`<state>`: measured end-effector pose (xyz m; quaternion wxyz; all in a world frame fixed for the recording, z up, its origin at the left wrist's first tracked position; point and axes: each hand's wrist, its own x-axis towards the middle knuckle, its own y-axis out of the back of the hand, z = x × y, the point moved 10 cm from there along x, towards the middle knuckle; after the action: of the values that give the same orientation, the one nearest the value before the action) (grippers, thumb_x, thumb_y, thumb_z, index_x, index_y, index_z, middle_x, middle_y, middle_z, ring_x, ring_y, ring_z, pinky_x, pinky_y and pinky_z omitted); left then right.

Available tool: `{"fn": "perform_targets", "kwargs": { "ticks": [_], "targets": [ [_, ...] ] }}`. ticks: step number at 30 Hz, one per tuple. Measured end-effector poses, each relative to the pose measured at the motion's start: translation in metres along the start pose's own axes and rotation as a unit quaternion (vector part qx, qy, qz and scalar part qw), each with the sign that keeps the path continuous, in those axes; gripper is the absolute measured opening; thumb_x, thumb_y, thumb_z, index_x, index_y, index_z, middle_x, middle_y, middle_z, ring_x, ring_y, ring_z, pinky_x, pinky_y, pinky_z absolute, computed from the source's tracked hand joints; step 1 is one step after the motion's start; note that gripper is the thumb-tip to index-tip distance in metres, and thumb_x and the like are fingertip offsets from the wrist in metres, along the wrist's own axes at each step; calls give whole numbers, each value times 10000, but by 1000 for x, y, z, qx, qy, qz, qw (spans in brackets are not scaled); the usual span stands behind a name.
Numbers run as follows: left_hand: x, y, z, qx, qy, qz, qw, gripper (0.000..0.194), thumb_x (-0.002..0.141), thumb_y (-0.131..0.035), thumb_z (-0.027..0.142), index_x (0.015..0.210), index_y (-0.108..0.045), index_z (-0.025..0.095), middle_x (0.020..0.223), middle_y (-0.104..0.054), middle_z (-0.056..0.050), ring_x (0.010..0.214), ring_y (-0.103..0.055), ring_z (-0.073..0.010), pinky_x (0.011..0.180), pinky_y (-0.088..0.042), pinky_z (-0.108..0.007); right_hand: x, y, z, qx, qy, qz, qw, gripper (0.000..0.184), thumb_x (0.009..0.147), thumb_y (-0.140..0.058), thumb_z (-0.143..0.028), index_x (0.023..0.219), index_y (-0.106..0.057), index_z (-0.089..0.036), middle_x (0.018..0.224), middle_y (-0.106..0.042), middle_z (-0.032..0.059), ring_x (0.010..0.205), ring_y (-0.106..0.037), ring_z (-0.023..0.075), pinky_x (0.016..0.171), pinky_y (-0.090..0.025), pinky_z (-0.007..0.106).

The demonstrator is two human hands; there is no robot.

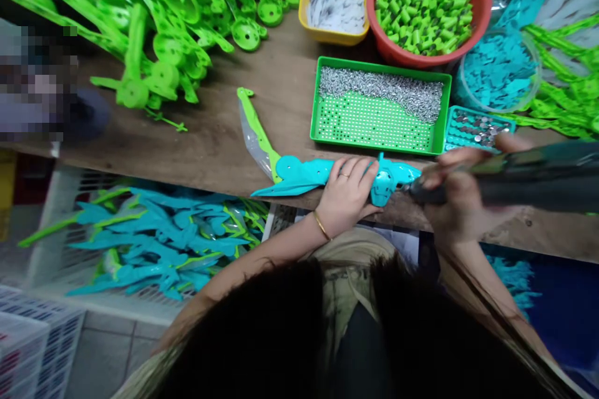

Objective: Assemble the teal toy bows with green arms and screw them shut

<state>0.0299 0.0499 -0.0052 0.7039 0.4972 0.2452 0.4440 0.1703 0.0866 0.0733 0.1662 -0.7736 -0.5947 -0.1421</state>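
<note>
A turquoise and green plastic toy sword (299, 173) lies along the near edge of the wooden table (219, 131). My left hand (349, 187) presses flat on its turquoise handle part, fingers together, a ring on one finger. My right hand (461, 196) is wrapped round a dark powered screwdriver (515, 177). The tool's tip meets the right end of the turquoise piece (397, 174). A green perforated tray (379, 109) with small metal screws heaped along its far side sits just behind my hands.
A yellow tub (334, 3) of grey pieces, a red bowl (428, 6) of green tubes and a clear bowl (498, 72) of turquoise bits stand behind the tray. Green parts (182, 19) pile at the far left. A bin (159, 237) of finished toys lies below the table.
</note>
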Motion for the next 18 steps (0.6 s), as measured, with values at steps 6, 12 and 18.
{"fn": "perform_targets", "kwargs": {
  "ticks": [6, 12, 18],
  "targets": [
    [2, 15, -3, -11, -2, 1, 1000, 950, 729, -589, 780, 1343, -499, 61, 1337, -544, -227, 1247, -477, -376, 1101, -298, -513, 39, -12, 12, 26, 118, 113, 986, 278, 809, -739, -260, 1068, -649, -311, 882, -682, -61, 494, -563, 48, 482, -511, 201],
    [33, 2, 3, -3, 52, -70, 996, 680, 826, -652, 582, 1289, -552, 93, 1256, -547, -205, 1121, -531, -336, 934, -441, -431, 30, -19, 47, -62, 97, 86, 990, 451, 851, -666, -413, 1273, -521, -348, 922, -572, -17, 784, -697, 185, 702, -620, 413],
    [34, 0, 2, -9, 79, -94, 992, 520, 847, -633, 519, 1191, -586, 131, 1255, -505, -177, 1053, -510, -312, 879, -453, -410, 31, -19, 47, -69, 98, 79, 990, 406, 860, -664, -370, 1248, -548, -339, 879, -572, -26, 726, -695, 174, 708, -627, 411]
  ]
}}
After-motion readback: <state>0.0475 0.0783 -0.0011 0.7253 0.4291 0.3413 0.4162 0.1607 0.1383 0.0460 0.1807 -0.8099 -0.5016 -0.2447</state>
